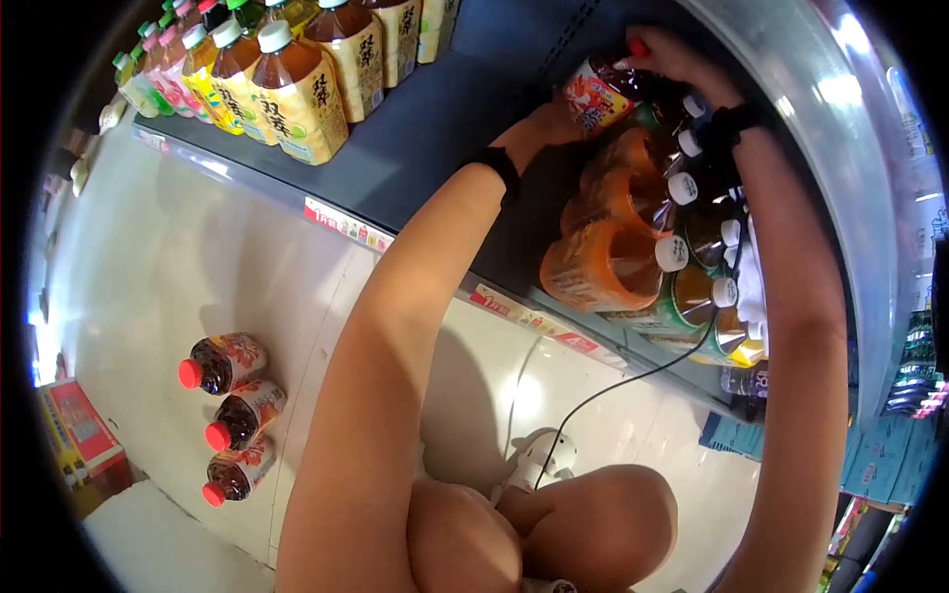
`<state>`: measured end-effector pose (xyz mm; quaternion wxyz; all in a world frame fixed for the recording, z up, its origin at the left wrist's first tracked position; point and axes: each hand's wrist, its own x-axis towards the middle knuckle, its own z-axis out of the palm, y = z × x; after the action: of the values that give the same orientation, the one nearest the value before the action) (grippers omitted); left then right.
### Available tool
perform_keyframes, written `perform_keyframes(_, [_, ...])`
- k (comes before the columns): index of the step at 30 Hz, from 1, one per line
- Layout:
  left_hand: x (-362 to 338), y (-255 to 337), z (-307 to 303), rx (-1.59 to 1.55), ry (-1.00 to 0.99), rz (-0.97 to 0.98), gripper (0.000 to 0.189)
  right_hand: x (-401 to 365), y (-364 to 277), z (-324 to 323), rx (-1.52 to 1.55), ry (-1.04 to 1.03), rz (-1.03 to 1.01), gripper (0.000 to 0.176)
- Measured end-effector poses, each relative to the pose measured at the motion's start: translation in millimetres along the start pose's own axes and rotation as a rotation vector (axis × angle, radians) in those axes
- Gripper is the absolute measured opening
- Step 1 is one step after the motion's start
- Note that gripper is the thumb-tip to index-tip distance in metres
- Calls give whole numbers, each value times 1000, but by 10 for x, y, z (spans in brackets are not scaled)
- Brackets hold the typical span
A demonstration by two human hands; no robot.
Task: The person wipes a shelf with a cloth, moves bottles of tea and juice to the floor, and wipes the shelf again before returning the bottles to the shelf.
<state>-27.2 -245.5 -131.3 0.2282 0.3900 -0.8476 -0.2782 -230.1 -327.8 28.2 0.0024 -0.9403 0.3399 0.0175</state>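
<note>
At the back of the dark shelf, a red-capped bottle (598, 96) with a red and white label is between my two hands. My left hand (556, 124) is closed against the lower part of its label. At the neck and red cap, the fingers of my right hand (664, 59) are wrapped round it. Just in front stand orange-labelled bottles (603, 262) with white caps. Green-labelled bottles (692, 296) are to their right, partly under my right forearm.
Yellow-labelled tea bottles (301, 99) fill the shelf's left part. Three red-capped bottles (259, 407) stand on the pale floor at left. A black cable (623, 383) hangs across the shelf edge (435, 259). Teal boxes (875, 460) are at right.
</note>
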Motion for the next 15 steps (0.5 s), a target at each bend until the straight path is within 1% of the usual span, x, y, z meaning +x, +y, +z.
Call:
perform_keyframes(1, [-71, 83, -48, 13, -22, -35, 66, -8, 42, -36, 118, -64, 1, 43])
perform_keyframes(3, [184, -268, 275, 37, 85, 70, 76, 64, 123, 86, 29, -79, 162, 51])
perform_keyframes(4, [146, -260, 235, -67, 91, 122, 78, 98, 181, 151, -16, -91, 242, 56])
perform_keyframes(5, [99, -262, 187, -168, 97, 176, 79, 58, 272, 107, -26, -91, 202, 61])
perform_keyframes(6, [39, -229, 125, -266, 100, 231, 80, 30, 201, 81, -21, -50, 206, 64])
perform_keyframes(7, [-41, -155, 53, -295, 176, 182, 79, 4, 126, 47, -17, -8, 209, 69])
perform_keyframes(8, [-163, -55, -42, -313, 245, 126, 78, -106, -281, -21, 12, 78, 253, 72])
perform_keyframes(9, [-329, 51, -142, -335, 315, 62, 78, -111, -959, -48, -39, 345, 271, 61])
perform_keyframes(10, [-579, 208, -329, -478, 322, 116, 70, -109, -1663, -83, -84, 612, 289, 51])
perform_keyframes(11, [-860, 397, -567, -630, 337, 171, 64, -360, -1736, -280, 10, 374, 260, 63])
perform_keyframes(12, [-1125, 532, -745, -643, 481, 205, 54, -613, -1810, -473, 107, 135, 245, 76])
perform_keyframes(13, [-1423, 694, -947, -646, 630, 238, 46, -748, -2155, -538, -98, 184, 233, 73])
perform_keyframes(14, [-1801, 1016, -1283, -703, 537, 16, 40, -856, -2556, -592, -191, 212, 239, 66])
perform_keyframes(15, [-2032, 963, -1314, -500, 654, 105, 42, -961, -2896, -709, -58, 62, 364, 71])
